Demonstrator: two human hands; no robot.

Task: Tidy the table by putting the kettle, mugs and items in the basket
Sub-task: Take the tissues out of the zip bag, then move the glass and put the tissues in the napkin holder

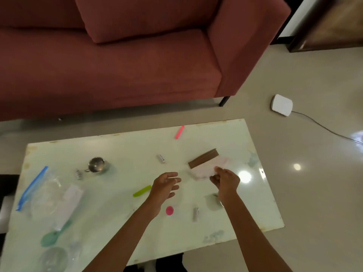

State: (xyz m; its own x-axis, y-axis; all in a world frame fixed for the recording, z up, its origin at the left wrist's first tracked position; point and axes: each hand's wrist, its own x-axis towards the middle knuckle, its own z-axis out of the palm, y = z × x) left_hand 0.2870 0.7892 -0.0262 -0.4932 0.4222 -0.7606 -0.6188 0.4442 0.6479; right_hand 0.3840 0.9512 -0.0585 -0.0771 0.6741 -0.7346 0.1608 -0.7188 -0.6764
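Observation:
My right hand (225, 180) pinches the near edge of a clear zip bag with a brown slider strip (204, 160), lifted slightly over the right side of the white table (121, 146). My left hand (166, 185) hovers open beside it, fingers relaxed, touching nothing. A small steel mug (97, 165) stands at the left middle. A green clip (141, 191), a pink clip (179, 132), a pink round lid (170, 210) and small silver clips (161, 158) (195, 213) lie scattered. No basket or kettle is visible.
A blue-zip plastic bag (39, 189), a white packet (67, 205), a teal spoon (53, 235) and a clear lid (53, 259) lie at the table's left. A red sofa (117, 65) stands behind. A white device (281, 105) with a cable lies on the floor.

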